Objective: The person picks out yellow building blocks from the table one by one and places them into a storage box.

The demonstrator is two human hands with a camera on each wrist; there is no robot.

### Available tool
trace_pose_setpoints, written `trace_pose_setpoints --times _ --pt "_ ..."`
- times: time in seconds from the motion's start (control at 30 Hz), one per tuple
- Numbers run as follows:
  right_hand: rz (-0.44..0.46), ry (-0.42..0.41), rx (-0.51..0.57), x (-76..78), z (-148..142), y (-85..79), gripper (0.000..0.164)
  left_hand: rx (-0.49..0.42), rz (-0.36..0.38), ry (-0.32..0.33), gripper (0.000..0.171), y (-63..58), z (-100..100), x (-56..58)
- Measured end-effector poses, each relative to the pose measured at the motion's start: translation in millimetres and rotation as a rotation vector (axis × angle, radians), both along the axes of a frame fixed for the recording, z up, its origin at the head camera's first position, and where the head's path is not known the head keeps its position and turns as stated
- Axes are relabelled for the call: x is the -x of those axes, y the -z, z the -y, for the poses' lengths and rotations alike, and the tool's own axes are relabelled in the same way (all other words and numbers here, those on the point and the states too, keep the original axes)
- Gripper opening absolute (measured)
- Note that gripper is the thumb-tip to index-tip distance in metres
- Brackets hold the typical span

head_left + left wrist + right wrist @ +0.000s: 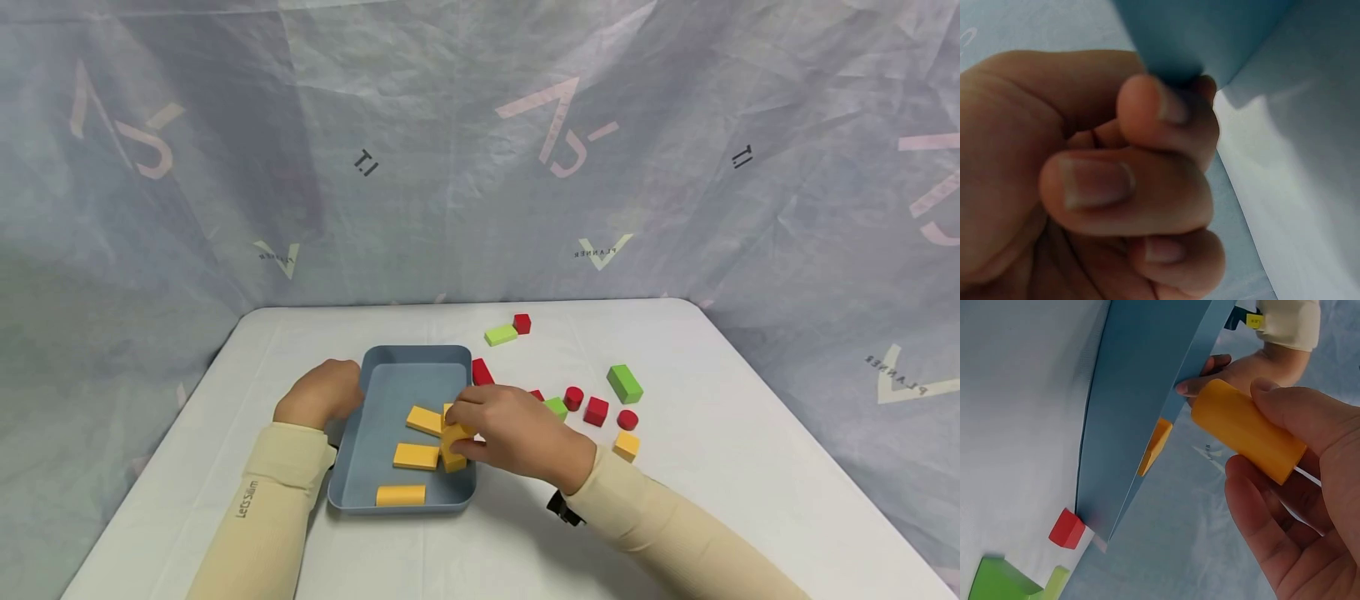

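A blue-grey tray [390,383] stands on the white table, with several yellow blocks inside. My left hand [322,396] grips the tray's left side, its thumb and fingers at the wall [1204,37] in the left wrist view. Over the tray's right side, my right hand [517,433] holds a yellow cylinder [1247,431] between thumb and fingers. Below that hand lies a yellow block [453,462], partly covered. Two flat yellow blocks, one upper [425,420] and one lower [416,457], lie to its left. A rounded yellow block [401,496] rests near the front wall.
Right of the tray lie red cylinders [573,398], a red cube [596,411], a green block [625,383] and a yellow cube [626,446]. Farther back are a light green block [501,335] and another red cube [522,323]. A red block [482,372] sits beside the tray's right wall.
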State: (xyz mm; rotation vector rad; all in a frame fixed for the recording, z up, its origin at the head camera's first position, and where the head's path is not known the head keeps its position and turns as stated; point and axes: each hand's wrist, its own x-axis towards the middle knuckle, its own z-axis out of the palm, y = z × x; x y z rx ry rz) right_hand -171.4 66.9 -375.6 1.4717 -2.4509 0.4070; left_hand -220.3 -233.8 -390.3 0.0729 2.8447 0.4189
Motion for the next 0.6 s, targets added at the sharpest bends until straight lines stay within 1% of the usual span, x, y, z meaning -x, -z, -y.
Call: trace_pose_setpoints --times 0.1,0.2,0.43,0.6 --pt "-0.031 0.002 -0.003 0.3 2 1.4 0.028 -0.004 -0.003 -0.002 0.019 0.3 0 0.8" --pt "-0.043 0.005 -0.019 1.1 5 2.7 0.030 -0.007 -0.013 0.003 0.019 -0.3 1 0.3" --pt "-0.059 0.006 -0.055 2.4 11 6.0 0.031 -0.008 -0.025 -0.001 0.021 0.7 1 1.0" --pt "-0.047 0.008 -0.074 3.4 13 9.9 0.033 -0.017 -0.030 -0.001 0.021 2.3 2 0.8"
